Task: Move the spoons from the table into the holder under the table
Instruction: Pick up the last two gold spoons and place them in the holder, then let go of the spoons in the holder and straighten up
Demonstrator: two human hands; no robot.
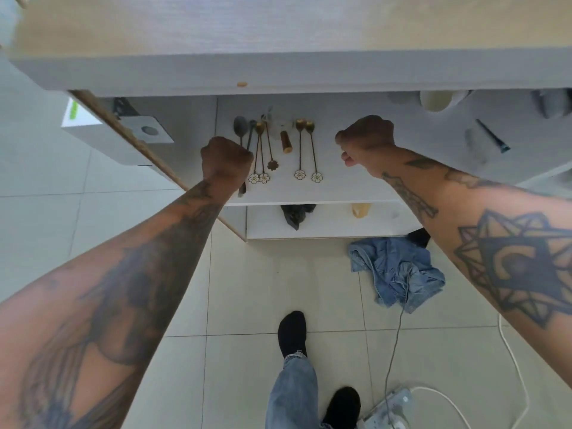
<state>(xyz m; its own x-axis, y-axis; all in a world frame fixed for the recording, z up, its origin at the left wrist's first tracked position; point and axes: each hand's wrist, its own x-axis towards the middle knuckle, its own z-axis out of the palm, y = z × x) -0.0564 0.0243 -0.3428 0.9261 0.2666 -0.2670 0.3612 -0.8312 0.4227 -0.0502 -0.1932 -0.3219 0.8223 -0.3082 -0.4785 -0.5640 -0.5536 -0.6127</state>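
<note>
Under the pale tabletop (278, 32), a white holder shelf (340, 187) carries several gold spoons with flower-shaped handle ends (300, 150), lying side by side. Two grey spoons (240, 125) lie at their left. My left hand (226, 159) is a closed fist over the grey spoons; one dark handle end sticks out beside my wrist, so the hand seems closed on it. My right hand (365, 140) is a closed fist to the right of the gold spoons, with nothing visible in it. No spoon shows on the tabletop.
A short brown cylinder (286, 142) lies among the spoons. A white cup (436, 100) and dark items stand further right. An open door edge (139, 140) juts out at left. A denim cloth (396, 270), cables and a power strip (390, 410) lie on the tiled floor.
</note>
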